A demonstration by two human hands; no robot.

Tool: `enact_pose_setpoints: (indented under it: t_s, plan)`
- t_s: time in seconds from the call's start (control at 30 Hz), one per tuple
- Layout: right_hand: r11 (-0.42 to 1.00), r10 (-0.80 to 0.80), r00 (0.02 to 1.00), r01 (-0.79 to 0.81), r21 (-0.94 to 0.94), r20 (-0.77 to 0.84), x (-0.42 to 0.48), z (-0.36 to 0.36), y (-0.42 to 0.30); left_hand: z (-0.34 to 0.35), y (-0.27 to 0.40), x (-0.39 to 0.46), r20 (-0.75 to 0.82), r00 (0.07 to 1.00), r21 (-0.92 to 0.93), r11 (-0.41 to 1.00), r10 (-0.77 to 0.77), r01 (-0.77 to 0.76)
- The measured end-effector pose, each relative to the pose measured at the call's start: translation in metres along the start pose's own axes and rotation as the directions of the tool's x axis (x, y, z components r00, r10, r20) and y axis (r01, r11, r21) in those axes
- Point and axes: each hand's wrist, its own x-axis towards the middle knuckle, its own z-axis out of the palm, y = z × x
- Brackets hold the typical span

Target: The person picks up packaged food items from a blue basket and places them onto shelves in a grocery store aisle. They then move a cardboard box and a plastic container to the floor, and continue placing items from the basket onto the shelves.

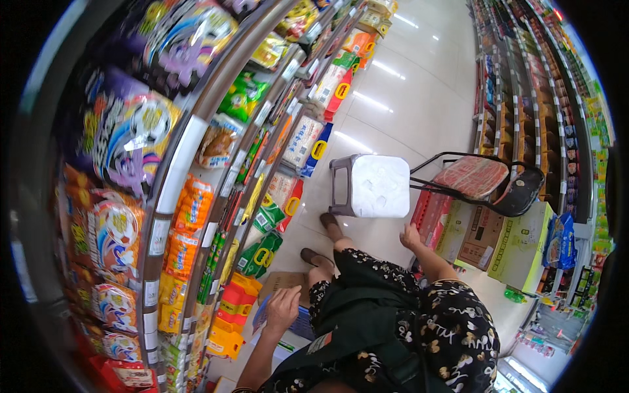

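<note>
My left hand (pixel 283 308) hangs over the aisle floor beside the left shelves, its back towards me and fingers loosely bent. No object shows in it. Nearest to it are red and yellow packs (pixel 235 300) at the shelf foot and a brown cardboard box (pixel 281 286) on the floor. My right hand (pixel 410 237) hangs free with half-curled fingers, close to a red carton (pixel 432 216). Ahead of my feet stands a plastic stool (pixel 381 185) with a white top and grey legs. Bags of rice (pixel 303 142) line the base of the left shelves.
Beyond the stool is a black-framed folding chair (pixel 474 177) with a worn red seat. Stacked cartons (pixel 516 245) stand on my right, a blue pack (pixel 561 240) beside them. Snack bags (pixel 132 132) fill the left shelves. Another stocked shelf unit (pixel 528 98) borders the tiled aisle (pixel 422 98).
</note>
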Motion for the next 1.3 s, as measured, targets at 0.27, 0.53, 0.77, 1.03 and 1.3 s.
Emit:
enact_pose_setpoints:
  t_s: [0.27,0.53,0.77,1.03,1.3]
  plan:
    - [0.945,-0.001,0.903,-0.14,0.296,0.429,-0.056,-0.024,-0.015,0.036,0.056,0.072,0.2,0.962,-0.117,0.97,-0.188,0.214]
    - [0.763,0.229,0.892,-0.414,0.497,0.391,-0.097,-0.025,0.013,0.033,0.047,0.147,0.368,0.93,0.064,0.997,0.005,-0.031]
    - [0.747,0.275,0.9,-0.421,0.514,0.337,-0.122,-0.028,0.04,0.041,0.056,0.212,0.483,0.87,0.153,0.969,0.1,-0.196]
    - [0.948,0.257,0.82,-0.109,0.3,-0.512,-0.035,-0.175,0.065,0.079,0.112,0.265,0.478,0.862,0.154,0.949,0.171,-0.274]
    - [0.575,0.469,0.351,-0.818,-0.021,-0.811,0.028,-0.423,0.256,0.174,0.188,0.307,0.521,0.836,0.076,0.967,0.17,-0.244]
